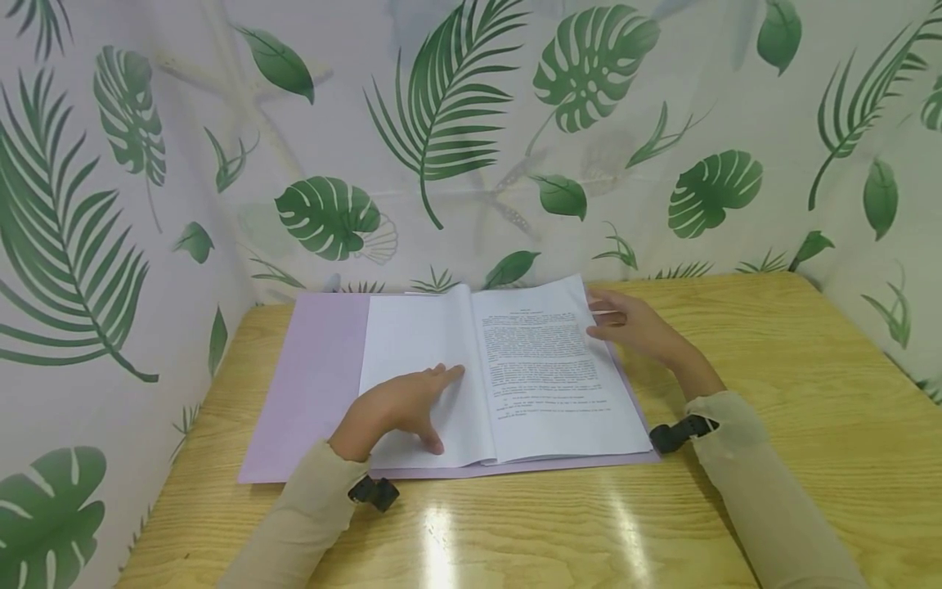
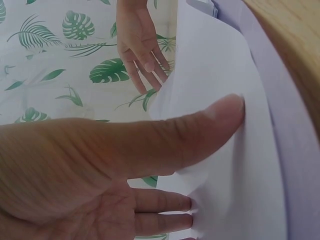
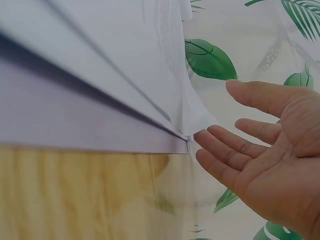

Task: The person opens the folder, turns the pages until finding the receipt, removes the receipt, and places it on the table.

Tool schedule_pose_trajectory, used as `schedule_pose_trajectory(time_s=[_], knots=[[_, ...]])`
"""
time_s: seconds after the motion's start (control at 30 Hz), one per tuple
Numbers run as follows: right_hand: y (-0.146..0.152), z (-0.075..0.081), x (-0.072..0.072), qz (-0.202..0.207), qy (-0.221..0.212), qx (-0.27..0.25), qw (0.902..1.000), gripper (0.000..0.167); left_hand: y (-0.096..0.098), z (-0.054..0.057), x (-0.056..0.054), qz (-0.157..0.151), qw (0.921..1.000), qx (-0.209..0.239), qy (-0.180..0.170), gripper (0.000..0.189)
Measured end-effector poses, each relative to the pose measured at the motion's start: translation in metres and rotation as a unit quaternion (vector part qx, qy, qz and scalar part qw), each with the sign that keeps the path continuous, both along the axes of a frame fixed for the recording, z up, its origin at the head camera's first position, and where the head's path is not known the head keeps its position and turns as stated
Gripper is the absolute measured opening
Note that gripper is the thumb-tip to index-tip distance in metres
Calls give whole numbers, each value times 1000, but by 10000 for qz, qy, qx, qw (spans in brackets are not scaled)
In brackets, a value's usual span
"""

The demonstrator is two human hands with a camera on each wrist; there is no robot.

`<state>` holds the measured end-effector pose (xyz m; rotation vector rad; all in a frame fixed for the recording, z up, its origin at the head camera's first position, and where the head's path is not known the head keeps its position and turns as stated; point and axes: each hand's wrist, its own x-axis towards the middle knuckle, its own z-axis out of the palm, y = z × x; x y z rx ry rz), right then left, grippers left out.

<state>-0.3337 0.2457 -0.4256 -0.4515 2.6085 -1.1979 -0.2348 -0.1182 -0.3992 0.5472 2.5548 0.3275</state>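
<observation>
An open lilac folder [image 1: 316, 352] lies on the table with a stack of white sheets in it. The right-hand printed page [image 1: 545, 368] carries dense lines of text, and its upper right corner is lifted. On the blank left page [image 1: 412, 327] rests my left hand [image 1: 401, 409], thumb and fingers spread, fingertips pressing the paper in the left wrist view. My right hand [image 1: 629, 327] is by the page's upper right edge. In the right wrist view its fingers [image 3: 225, 150] are extended, with the tips right at the sheets' corner and nothing gripped.
The wooden table [image 1: 795, 393] extends to both sides and in front of the folder. A leaf-printed cloth [image 1: 471, 147] hangs behind the table and down its sides. Small black devices are strapped at the left wrist [image 1: 374, 492] and right wrist [image 1: 680, 433].
</observation>
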Motion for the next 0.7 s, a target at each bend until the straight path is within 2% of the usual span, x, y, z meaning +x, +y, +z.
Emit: schedule_pose_trajectory(time_s=[0.1, 0.27, 0.5, 0.7], knots=[[1, -1, -1, -28, 94, -27, 9999, 71, 0, 0, 0, 2, 10000, 7, 3, 113], [3, -2, -1, -56, 129, -147, 9998, 54, 1, 1, -1, 3, 10000, -11, 15, 113], [7, -1, -2, 90, -584, -908, 9941, 46, 0, -2, -2, 21, 10000, -26, -25, 114], [8, 0, -2, 382, -822, -1313, 9872, 47, -1, -4, -3, 48, 10000, -4, -50, 115]])
